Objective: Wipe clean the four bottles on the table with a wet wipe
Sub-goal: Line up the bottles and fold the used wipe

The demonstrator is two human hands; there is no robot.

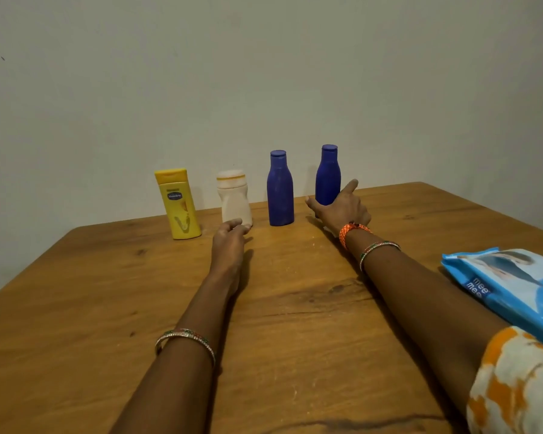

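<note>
Four bottles stand in a row at the table's far edge by the wall: a yellow bottle [178,204], a dusty white bottle [234,197], a dusty blue bottle [279,189], and a second blue bottle [328,174] at the right. My left hand [229,239] reaches toward the foot of the white bottle, fingers loosely curled, holding nothing; whether it touches is unclear. My right hand [342,206] is spread open just in front of the right blue bottle, thumb and forefinger on either side of its base, not closed on it. A blue wet-wipe pack [508,280] lies at the right.
The wooden table [107,292] ends at a plain wall behind the bottles. Bangles sit on both wrists, with an orange thread on the right one. An orange and white sleeve shows at the bottom right corner.
</note>
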